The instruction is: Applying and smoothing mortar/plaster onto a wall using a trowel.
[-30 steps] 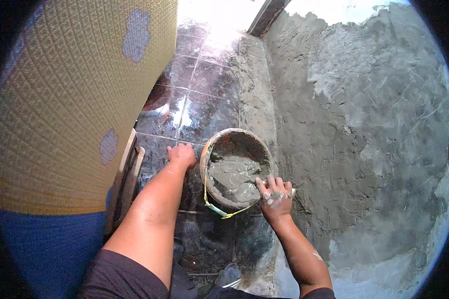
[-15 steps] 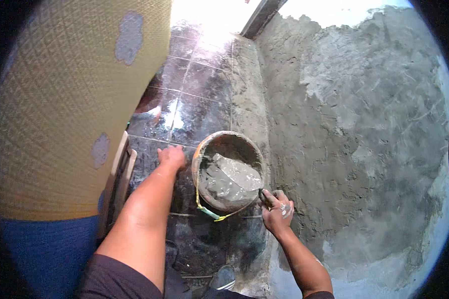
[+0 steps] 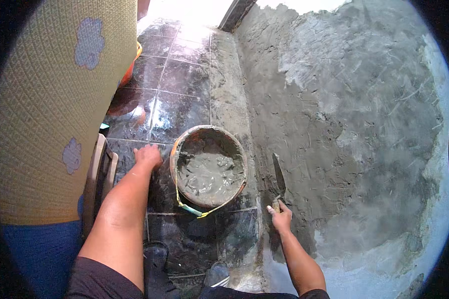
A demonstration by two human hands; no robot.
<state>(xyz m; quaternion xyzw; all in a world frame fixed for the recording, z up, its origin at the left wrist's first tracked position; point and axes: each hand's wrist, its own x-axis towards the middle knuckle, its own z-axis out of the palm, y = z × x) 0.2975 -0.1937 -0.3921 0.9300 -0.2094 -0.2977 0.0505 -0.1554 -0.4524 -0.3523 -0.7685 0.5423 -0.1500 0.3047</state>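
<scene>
My right hand [image 3: 281, 217] is wrapped around the handle of a pointed trowel [image 3: 279, 177], whose narrow blade stands edge-on against the wet grey mortar on the wall [image 3: 304, 149]. To its left a bucket [image 3: 173, 172] with a mortar-smeared rim stands on the dark tiles, and grey mortar [image 3: 209, 174] lies inside it. The bucket's handle hangs down on the near side. My left hand [image 3: 148, 156] is stretched out left of the bucket, apart from it, with thumb and fingers spread and nothing seen in them.
A patterned yellow sheet with a blue lower band [image 3: 60, 124] hangs along the left. Next to it stands a plastic frame [image 3: 96, 169]. An orange container [image 3: 129, 72] shows partly behind the sheet. My shoes are on the tiled floor [image 3: 184, 74] at the bottom.
My right hand has lifted the trowel out of the bucket and over to the wall on the right. In the picture, the bucket and my left hand sit further left.
</scene>
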